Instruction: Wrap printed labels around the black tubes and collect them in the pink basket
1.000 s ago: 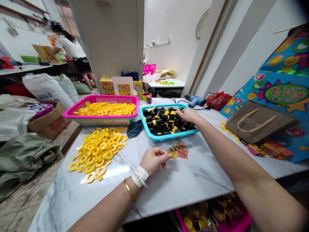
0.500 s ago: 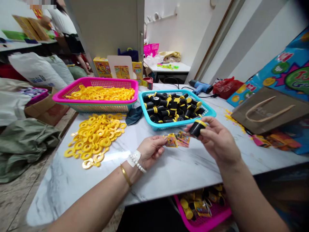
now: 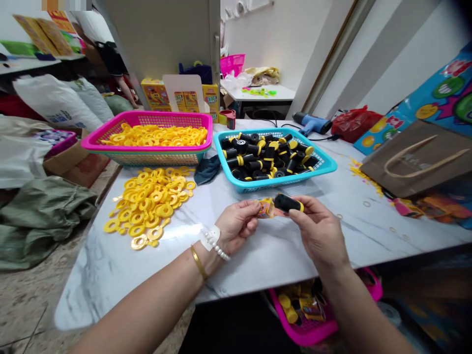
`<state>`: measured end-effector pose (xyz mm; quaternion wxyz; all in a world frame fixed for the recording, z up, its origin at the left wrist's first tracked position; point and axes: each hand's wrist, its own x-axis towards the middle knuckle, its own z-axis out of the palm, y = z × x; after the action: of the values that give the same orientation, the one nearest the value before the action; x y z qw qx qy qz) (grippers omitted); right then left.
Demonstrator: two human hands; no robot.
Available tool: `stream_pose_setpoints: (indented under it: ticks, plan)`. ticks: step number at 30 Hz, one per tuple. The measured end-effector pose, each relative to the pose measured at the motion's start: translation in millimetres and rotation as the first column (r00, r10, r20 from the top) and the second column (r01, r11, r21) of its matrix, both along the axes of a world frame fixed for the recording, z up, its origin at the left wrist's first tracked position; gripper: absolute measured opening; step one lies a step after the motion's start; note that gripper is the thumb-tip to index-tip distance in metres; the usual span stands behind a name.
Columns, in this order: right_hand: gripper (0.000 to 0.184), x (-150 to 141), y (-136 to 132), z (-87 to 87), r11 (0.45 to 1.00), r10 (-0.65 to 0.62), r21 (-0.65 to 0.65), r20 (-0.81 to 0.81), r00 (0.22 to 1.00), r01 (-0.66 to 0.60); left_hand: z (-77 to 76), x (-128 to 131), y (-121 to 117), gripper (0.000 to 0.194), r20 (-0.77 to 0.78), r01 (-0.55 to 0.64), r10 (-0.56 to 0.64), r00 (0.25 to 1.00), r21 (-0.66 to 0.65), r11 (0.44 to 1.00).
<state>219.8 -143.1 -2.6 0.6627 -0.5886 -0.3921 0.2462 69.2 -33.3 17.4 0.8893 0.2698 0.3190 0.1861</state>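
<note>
Between thumb and fingers, my left hand (image 3: 241, 219) pinches a small printed plastic wrapper (image 3: 267, 208), orange and yellow. My right hand (image 3: 320, 231) grips a black cylinder with a yellow end (image 3: 288, 202), now lying sideways right beside the wrapper. Whether the cylinder touches the wrapper or has entered it, I cannot tell. Behind both hands stands a turquoise basket (image 3: 254, 186) full of similar black cylinders with yellow ends. To the left lies a pile of yellow ring-shaped plastic pieces (image 3: 151, 201) on the marble-patterned table (image 3: 224, 275).
A pink basket (image 3: 147, 116) of yellow rings stands back left. Near it lies a dark cloth (image 3: 206, 169). A blue heat gun (image 3: 312, 123), red bag (image 3: 356, 124) and brown paper bag (image 3: 416, 157) are at right. Below the table edge sits another pink basket (image 3: 306, 337). A person (image 3: 98, 29) stands far left.
My right hand has moved left and tipped the black cylinder from near upright onto its side, bringing it to the wrapper. My left hand still pinches the wrapper.
</note>
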Motion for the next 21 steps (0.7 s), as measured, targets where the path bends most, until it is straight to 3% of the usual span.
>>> stream_pose_setpoints:
  ticks: [4, 10, 15, 18, 21]
  plan:
    - [0.023, -2, -3, 7.3, 0.997, 0.079, 0.026, 0.002, 0.997, -0.079, -1.9, 0, 0, 0.01, 0.002, -0.015, 0.015, 1.0, -0.021, 1.0]
    - [0.018, -2, -2, 19.1, 0.985, 0.146, -0.1, 0.06, 0.987, -0.14, -3.2, -2, 0, 0.013, 0.068, 0.026, -0.027, 0.997, 0.016, 1.0]
    - [0.021, -1, -5, 24.8, 0.972, 0.226, -0.14, 0.309, 0.924, -0.191, -6.9, -1, -3, 0.017, 0.038, 0.06, -0.063, 0.997, 0.058, 0.997]
    - [0.024, -2, -7, 21.7, 0.995, 0.095, -0.046, 0.45, 0.888, -0.083, -7.2, 0, -3, 0.022, 0.019, 0.027, -0.03, 0.999, 0.108, 0.994]
    - [0.025, -3, -9, 14.6, 0.998, -0.024, 0.063, 0.438, 0.898, -0.004, -6.5, -2, -4, 0.035, -0.03, -0.065, 0.076, 0.997, 0.258, 0.964]
